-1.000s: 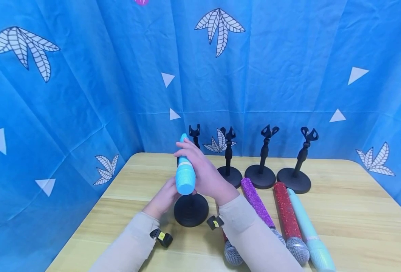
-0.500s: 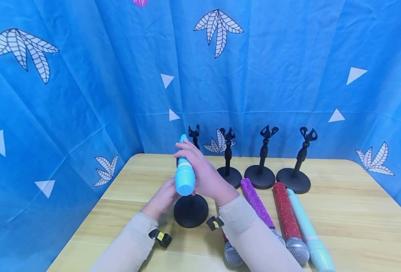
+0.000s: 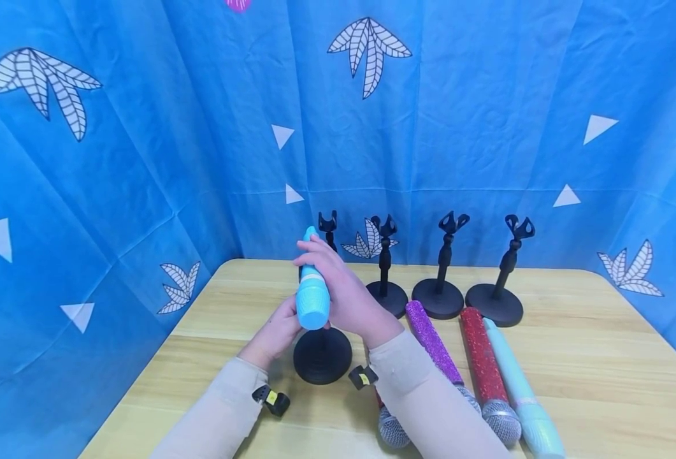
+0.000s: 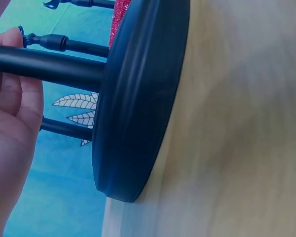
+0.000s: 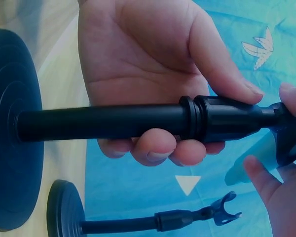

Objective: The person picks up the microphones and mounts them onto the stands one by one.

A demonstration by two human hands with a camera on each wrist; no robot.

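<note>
My left hand [image 3: 273,333] grips the upright of a black tabletop microphone stand [image 3: 323,358]. In the right wrist view the left hand's fingers [image 5: 157,146] curl round the pole, and its thumb lies along the collar. My right hand [image 3: 346,290] holds a light-blue microphone [image 3: 313,305] at the top of this stand, fingers over its handle, ridged head toward me. At the right edge of the right wrist view, the right hand's fingertips are beside the stand's clip [image 5: 290,140], with the blue handle [image 5: 254,158] behind. The stand's round base [image 4: 138,103] is low by the wooden table.
Several more black stands [image 3: 439,296] line the table's back, clips bare. On the right lie a purple glitter microphone [image 3: 434,341], a red one [image 3: 483,363] and a pale-blue one [image 3: 524,395]. Another silver-headed microphone [image 3: 393,428] is partly under my right forearm. A blue curtain [image 3: 487,127] surrounds the table.
</note>
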